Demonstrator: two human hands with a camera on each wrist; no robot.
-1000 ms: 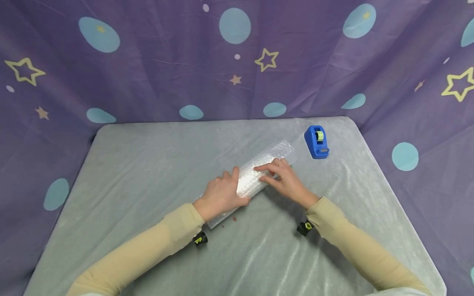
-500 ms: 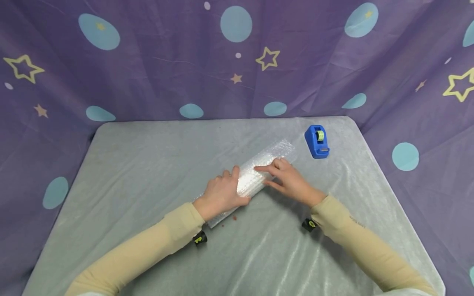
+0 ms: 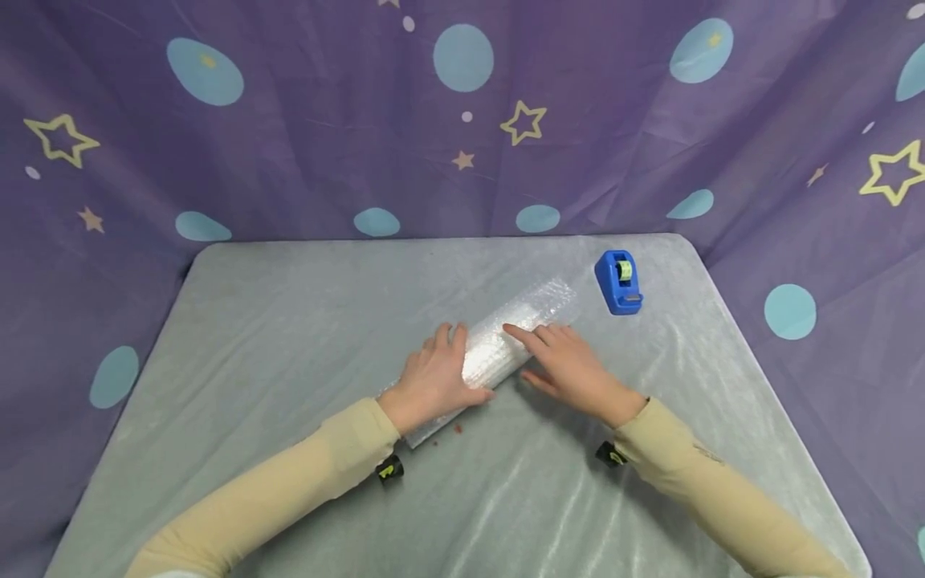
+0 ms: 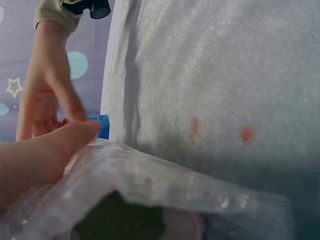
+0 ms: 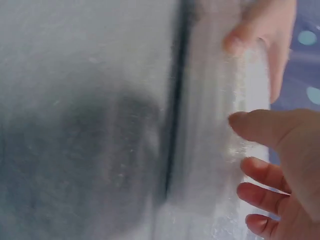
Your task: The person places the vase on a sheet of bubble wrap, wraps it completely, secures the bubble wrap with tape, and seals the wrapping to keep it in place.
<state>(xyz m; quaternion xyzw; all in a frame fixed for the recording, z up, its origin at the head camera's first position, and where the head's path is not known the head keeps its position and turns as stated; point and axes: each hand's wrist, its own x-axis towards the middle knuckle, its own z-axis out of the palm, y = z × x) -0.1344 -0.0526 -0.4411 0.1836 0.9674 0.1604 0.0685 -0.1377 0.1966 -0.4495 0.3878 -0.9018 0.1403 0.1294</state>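
A roll of clear bubble wrap [image 3: 499,353] lies slantwise across the middle of the table in the head view. My left hand [image 3: 433,373] grips its near-left part, thumb along the front side and fingers over the top. Farther along, my right hand [image 3: 571,369] rests on the wrap with loosely bent, spread fingers and its thumb low at the front edge. Seen from the left wrist, the wrap's end [image 4: 165,182] gapes, showing something dark green [image 4: 120,217] and pinkish inside. From the right wrist, fingers [image 5: 262,172] lie against the wrap's side, pinching nothing.
A blue tape dispenser [image 3: 618,282] with a small roll of tape stands at the back right of the grey-covered table [image 3: 303,305]. Small red spots [image 4: 247,134] mark the cloth near the wrap. A purple patterned curtain [image 3: 325,144] hangs around the table.
My right hand has shifted slightly right and toward me, its thumb and forefinger moving from close together to spread apart. My left hand keeps its grip on the wrap.
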